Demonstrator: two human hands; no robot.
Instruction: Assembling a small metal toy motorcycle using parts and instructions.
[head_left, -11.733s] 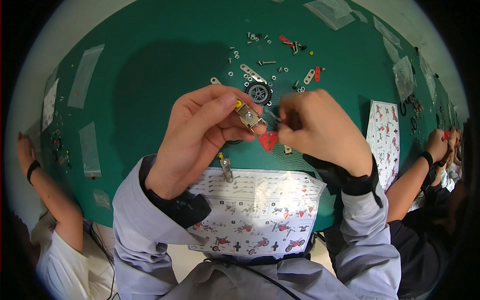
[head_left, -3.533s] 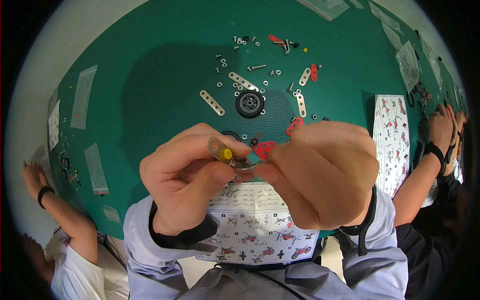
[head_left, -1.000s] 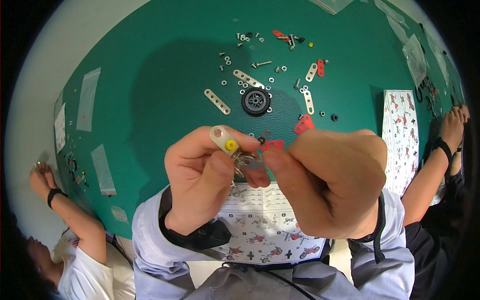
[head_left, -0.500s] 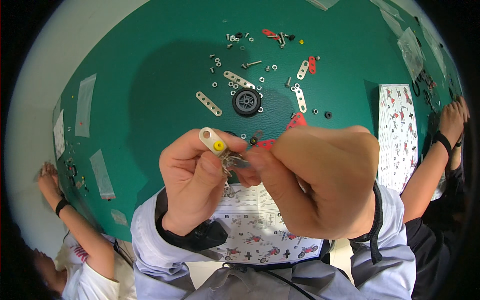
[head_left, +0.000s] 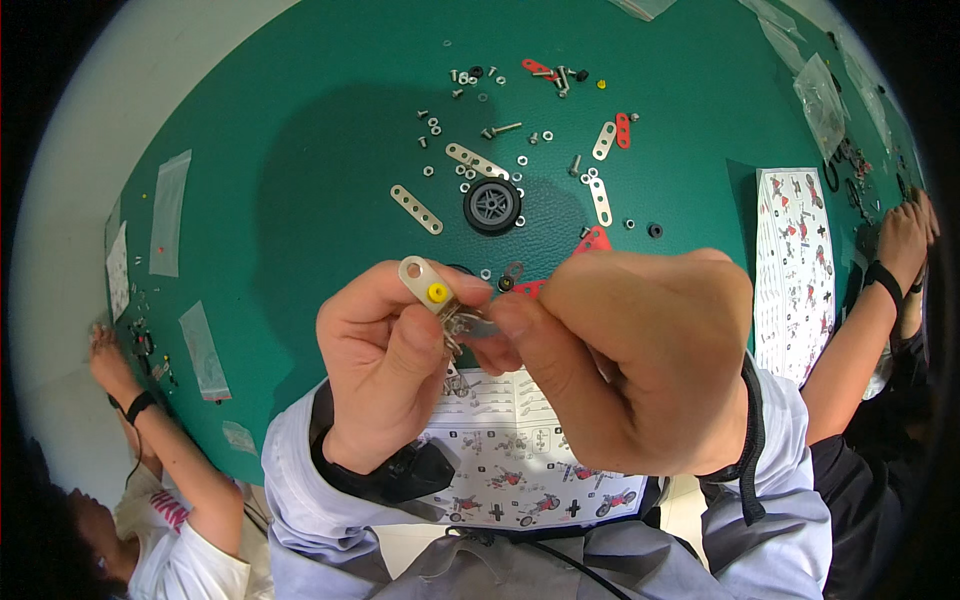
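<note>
Between the thumb and fingers of my left hand (head_left: 378,365) is a small assembly of silver perforated metal strips (head_left: 416,272), with a yellow bushing (head_left: 437,293) set in it. My right hand (head_left: 640,360) is closed at the assembly's right side, its thumb and finger pinched on a small silvery piece whose kind is blurred. Just beyond my fingers lie red perforated plates (head_left: 594,241) and a small black round part (head_left: 507,284). A black wheel with a grey hub (head_left: 493,206) rests farther off on the green table.
Loose strips (head_left: 416,210), screws and nuts (head_left: 434,127) are scattered across the green table (head_left: 330,130). A printed instruction sheet (head_left: 520,480) lies beneath my hands, another sheet (head_left: 795,270) at right. Plastic bags (head_left: 205,350) lie at the sides. Co-workers' arms (head_left: 860,330) reach in at both edges.
My hands and the metal assembly hold almost the same pose. At the left edge, the co-worker's hand and arm have shifted slightly to the right.
</note>
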